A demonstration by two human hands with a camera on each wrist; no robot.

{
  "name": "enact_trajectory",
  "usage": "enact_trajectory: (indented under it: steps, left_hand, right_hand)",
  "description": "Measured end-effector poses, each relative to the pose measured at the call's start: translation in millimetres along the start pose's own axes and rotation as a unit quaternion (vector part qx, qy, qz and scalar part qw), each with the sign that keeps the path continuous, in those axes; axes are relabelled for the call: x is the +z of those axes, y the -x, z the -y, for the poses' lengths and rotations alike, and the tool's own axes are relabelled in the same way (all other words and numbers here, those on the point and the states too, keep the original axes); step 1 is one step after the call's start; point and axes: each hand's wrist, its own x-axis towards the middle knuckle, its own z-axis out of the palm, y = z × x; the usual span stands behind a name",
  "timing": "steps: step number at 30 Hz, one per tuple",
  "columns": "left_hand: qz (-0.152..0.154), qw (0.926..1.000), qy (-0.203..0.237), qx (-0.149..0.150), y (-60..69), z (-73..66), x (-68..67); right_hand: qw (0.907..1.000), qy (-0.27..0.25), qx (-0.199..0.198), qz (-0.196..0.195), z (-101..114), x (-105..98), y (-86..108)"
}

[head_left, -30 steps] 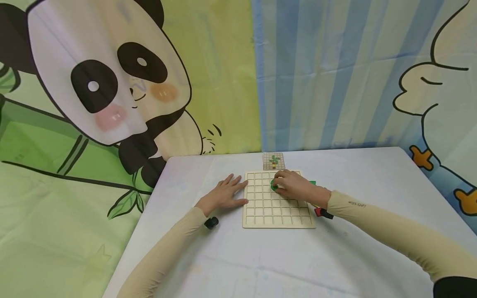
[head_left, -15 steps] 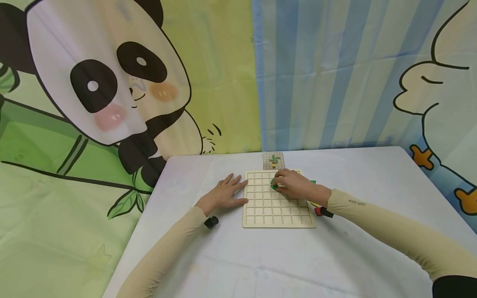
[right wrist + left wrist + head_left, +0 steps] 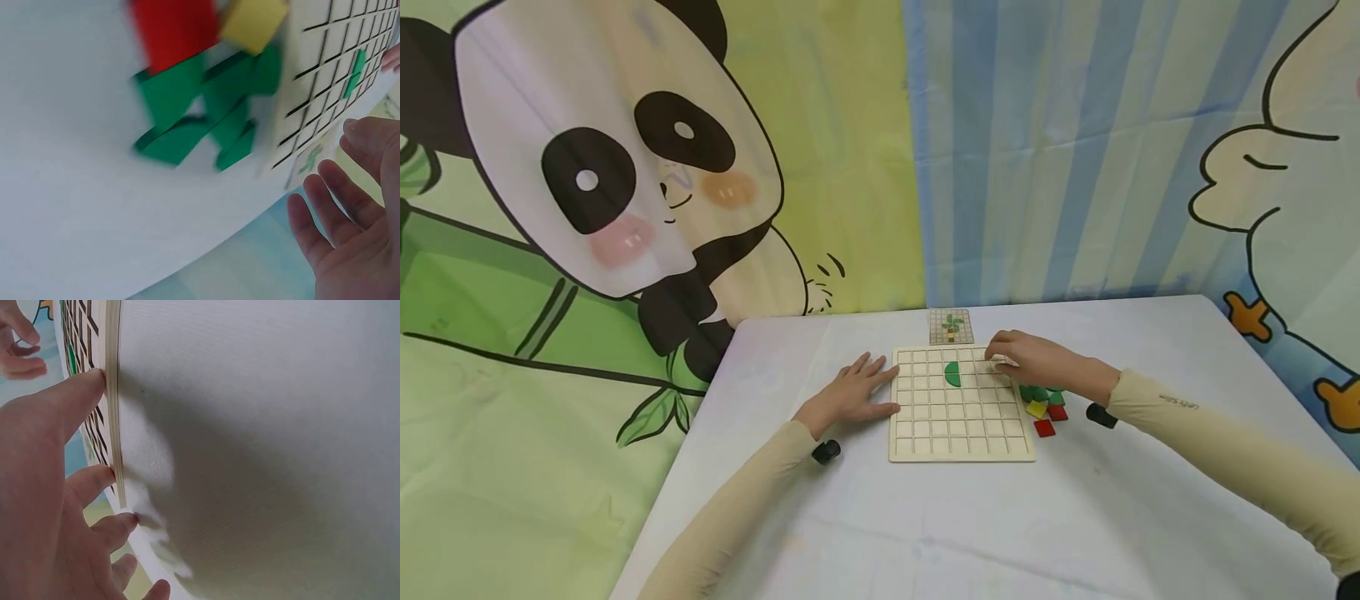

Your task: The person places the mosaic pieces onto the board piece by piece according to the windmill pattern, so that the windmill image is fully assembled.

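Note:
A pale wooden grid board [image 3: 940, 429] lies on the white table. Two green quarter-round pieces [image 3: 952, 374] sit in its upper middle cells, together making a half disc. My left hand [image 3: 848, 392] is spread flat at the board's left side; in the left wrist view its thumb and a finger touch the board edge [image 3: 111, 425]. Over the upper right corner of the board is my right hand [image 3: 1045, 365], fingers loosely bent with nothing between them. Beside the board's right edge lie several loose green pieces [image 3: 172, 94], a yellow square [image 3: 1037, 409] and red squares [image 3: 1045, 428].
Behind the board lies a small patterned card [image 3: 951, 326] showing a green, red and yellow figure on a grid. A printed cloth with a panda [image 3: 625, 167] and stripes hangs behind the table [image 3: 880, 525]. Black wrist cameras [image 3: 826, 451] sit under both wrists.
My right hand has let go of the green pieces on the board and moved right toward the loose pieces, uncovering the half disc. My left hand has stayed in place.

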Motion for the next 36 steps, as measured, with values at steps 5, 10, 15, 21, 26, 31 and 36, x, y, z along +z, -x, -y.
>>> enact_trajectory:
  steps: [5, 10, 15, 21, 26, 31, 36]
  left_hand:
    - [-0.008, 1.0000, 0.002, 0.003, -0.3, 1.5, 4.7]
    - [-0.014, 0.9999, -0.005, 0.005, -0.7, 3.6, 5.8]
    - [-0.010, 0.9999, -0.009, 0.005, -1.0, 4.2, 6.6]
    - [-0.013, 0.9999, -0.002, 0.008, -0.5, 3.5, 5.4]
    - [-0.013, 0.9999, 0.003, 0.010, 1.0, 2.5, 2.7]
    - [-0.012, 0.9999, 0.003, 0.012, 1.7, 2.0, 1.8]
    - [-0.015, 0.9998, 0.005, 0.014, 2.0, 2.0, 2.4]
  right_hand:
    - [0.9993, 0.019, 0.031, 0.009, -20, -4, 21.9]
    - [0.9983, 0.020, 0.053, 0.013, -30, -2, 37.5]
    - [0.9975, 0.034, 0.059, 0.017, -35, 4, 44.2]
    - [0.9948, 0.052, 0.087, 0.006, -38, 9, 41.0]
    - [0.9937, 0.044, 0.103, -0.006, -39, 11, 36.0]
    - [0.9939, 0.052, 0.097, -0.007, -38, 14, 31.0]
    - [0.9939, 0.062, 0.090, -0.010, -36, 15, 25.8]
